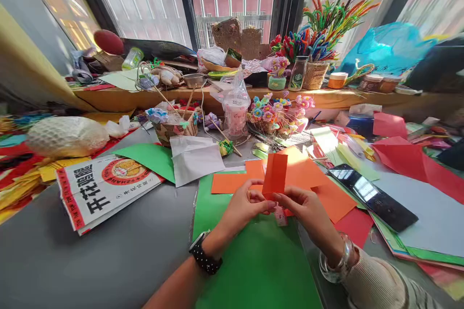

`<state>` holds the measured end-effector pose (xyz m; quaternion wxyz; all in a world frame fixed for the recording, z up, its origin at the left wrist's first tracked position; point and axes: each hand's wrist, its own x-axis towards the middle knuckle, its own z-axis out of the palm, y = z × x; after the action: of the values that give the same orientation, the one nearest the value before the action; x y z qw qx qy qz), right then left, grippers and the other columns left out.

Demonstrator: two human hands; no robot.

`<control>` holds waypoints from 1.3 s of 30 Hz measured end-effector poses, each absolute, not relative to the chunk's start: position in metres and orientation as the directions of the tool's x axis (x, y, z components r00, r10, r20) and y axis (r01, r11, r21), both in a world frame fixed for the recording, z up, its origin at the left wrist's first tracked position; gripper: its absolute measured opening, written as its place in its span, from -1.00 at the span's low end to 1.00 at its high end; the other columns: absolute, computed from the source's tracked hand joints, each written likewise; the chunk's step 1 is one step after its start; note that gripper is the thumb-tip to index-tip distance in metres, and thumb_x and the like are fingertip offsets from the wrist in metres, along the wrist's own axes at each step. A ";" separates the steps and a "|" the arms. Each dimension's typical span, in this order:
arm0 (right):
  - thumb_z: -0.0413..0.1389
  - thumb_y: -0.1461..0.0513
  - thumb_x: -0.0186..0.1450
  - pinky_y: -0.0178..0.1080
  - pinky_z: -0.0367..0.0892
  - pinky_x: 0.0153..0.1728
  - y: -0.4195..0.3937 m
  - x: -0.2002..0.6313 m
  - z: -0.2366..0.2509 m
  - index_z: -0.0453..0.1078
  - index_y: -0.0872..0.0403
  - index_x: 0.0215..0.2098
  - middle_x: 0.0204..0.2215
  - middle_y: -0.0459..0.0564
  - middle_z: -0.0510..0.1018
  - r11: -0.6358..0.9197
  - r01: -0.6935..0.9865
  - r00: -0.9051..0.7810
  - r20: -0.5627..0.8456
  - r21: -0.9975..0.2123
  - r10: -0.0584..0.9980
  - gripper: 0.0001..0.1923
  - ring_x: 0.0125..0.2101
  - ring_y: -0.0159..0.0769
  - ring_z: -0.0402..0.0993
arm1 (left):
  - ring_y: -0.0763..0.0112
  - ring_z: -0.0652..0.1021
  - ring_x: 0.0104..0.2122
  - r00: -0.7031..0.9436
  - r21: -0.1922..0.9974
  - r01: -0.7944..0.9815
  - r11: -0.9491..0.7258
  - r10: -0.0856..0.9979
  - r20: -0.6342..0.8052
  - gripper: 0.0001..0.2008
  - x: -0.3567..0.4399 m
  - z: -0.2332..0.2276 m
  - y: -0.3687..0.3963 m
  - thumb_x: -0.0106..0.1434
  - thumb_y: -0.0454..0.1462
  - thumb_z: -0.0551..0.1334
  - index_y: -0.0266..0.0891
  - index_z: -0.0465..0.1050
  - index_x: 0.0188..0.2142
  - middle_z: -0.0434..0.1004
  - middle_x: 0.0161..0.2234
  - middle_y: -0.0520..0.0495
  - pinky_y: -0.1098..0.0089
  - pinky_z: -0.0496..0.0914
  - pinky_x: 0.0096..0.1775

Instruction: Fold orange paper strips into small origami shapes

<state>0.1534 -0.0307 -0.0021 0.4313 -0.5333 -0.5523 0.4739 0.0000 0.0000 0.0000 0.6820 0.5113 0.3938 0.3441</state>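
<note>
Between my two hands an orange paper strip (275,174) stands upright, its lower edge pinched from both sides. My left hand (250,207), with a dotted watch strap at the wrist, holds the left lower corner between thumb and fingers. On the other side my right hand (304,207), with clear bracelets on its wrist, grips the right lower corner. Beneath them lies a green sheet (250,260). More orange paper (329,198) is spread behind and to the right. A small pink printed piece (280,215) shows just below the fingers.
A black phone (373,195) rests on papers at the right. A printed paper bag (108,188) lies at the left, near a white sheet (197,159). Behind stand a plastic cup (236,111), a basket (176,125) and crocheted flowers (277,111).
</note>
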 end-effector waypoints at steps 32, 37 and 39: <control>0.10 0.10 0.06 -0.41 0.06 -0.64 -0.033 0.149 0.013 0.22 0.14 -0.71 -0.76 -0.18 0.30 -0.168 -0.050 -0.076 -0.164 -0.984 0.983 -0.67 -0.69 -0.52 0.19 | 0.45 0.47 -0.48 0.518 0.953 -0.105 0.285 0.834 -0.193 -0.48 0.001 0.006 -0.005 -0.08 -0.28 0.30 -0.29 0.10 -0.16 0.46 -0.46 -0.04 0.44 0.32 -0.41; 0.11 0.12 0.06 -0.38 0.13 -0.55 -0.029 0.156 0.013 0.36 0.18 -0.57 -0.63 -0.09 0.42 -0.139 0.052 -0.194 -0.147 -0.989 0.970 -0.74 -0.58 -0.44 0.28 | 0.43 0.48 -0.52 0.513 0.952 -0.104 0.289 0.835 -0.198 -0.47 -0.001 0.009 -0.004 -0.10 -0.30 0.30 -0.30 0.12 -0.15 0.47 -0.53 -0.01 0.46 0.30 -0.44; 0.11 0.12 0.06 -0.37 0.15 -0.53 -0.028 0.160 0.013 0.39 0.19 -0.52 -0.58 -0.05 0.46 -0.120 0.085 -0.253 -0.138 -0.989 0.957 -0.75 -0.55 -0.41 0.30 | 0.43 0.48 -0.53 0.511 0.950 -0.101 0.294 0.835 -0.204 -0.44 -0.001 0.009 -0.004 -0.12 -0.30 0.31 -0.31 0.10 -0.14 0.47 -0.54 -0.01 0.45 0.29 -0.45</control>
<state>0.1600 -0.0283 0.0128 0.3793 -0.4790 -0.5440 0.5751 -0.0009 -0.0038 0.0087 0.7142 0.4954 0.3702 0.3278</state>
